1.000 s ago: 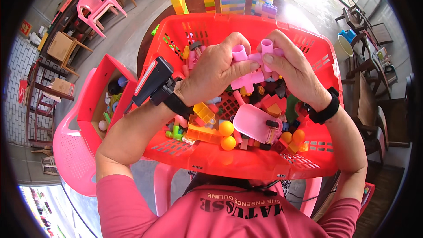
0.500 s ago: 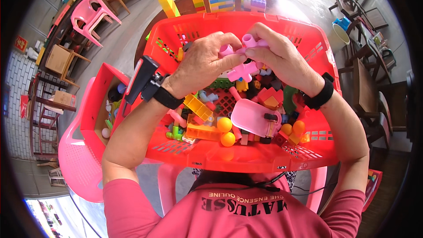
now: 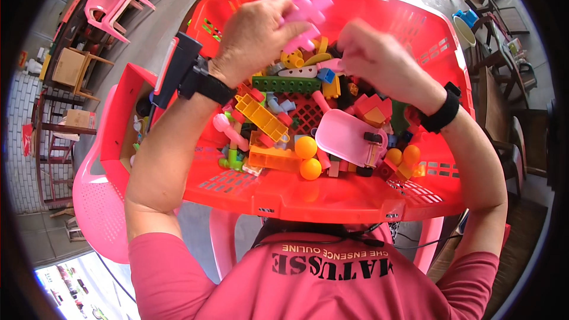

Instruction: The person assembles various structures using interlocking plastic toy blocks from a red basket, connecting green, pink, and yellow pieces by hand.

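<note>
The red basket [image 3: 332, 202] holds mixed toys [image 3: 344, 136]. Above it, what our right hand [image 3: 374, 53] grips is too blurred to tell; our left hand [image 3: 256, 32] pinches the pink connector [image 3: 311, 10], which a slackened hold could drop inside.

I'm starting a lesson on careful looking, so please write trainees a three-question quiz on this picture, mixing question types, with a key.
1. What colour is the basket?
A) Green
B) Red
C) Blue

2. True or false: the left grip holds an orange ball.

3. Which lies farther from the wearer: the green bar or the pink tray?

Key: 1. B. 2. False; it holds a pink piece. 3. The green bar.
</note>
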Demonstrator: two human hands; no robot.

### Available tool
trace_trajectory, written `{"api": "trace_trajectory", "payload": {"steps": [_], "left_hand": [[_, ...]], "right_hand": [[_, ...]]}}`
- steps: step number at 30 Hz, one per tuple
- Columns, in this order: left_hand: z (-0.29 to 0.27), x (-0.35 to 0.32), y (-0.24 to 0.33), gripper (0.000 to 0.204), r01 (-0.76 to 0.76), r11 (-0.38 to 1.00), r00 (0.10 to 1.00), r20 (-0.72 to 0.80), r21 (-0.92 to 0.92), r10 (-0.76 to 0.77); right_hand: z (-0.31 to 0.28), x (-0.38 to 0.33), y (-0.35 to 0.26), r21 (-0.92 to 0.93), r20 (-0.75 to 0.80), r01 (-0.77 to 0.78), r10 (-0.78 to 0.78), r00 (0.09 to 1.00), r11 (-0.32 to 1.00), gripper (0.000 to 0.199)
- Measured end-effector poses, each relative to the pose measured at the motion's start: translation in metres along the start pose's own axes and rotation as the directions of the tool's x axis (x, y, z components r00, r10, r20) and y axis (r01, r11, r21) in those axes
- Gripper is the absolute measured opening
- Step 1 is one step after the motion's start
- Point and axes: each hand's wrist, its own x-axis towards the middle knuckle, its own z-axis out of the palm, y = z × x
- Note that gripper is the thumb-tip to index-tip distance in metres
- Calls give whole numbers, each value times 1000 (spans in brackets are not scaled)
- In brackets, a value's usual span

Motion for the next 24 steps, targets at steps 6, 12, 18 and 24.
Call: {"api": "trace_trajectory", "payload": {"steps": [6,12,18,24], "left_hand": [[1,0,-4,31,19,999,999,49,-37,-18],[5,-2,-1,30,78,982,992,111,-174,-60],[7,-1,-13,31,84,978,995,63,-193,-73],[10,-2,-14,31,92,973,994,70,-212,-79]], "right_hand": [[48,-25,21,-301,315,489,-399,861,818,14],[31,-16,24,-489,415,494,-306,857,719,14],[-17,9,24,-410,69,356,-361,930,840,26],[-24,14,29,-550,-29,262,-331,943,793,29]]}}
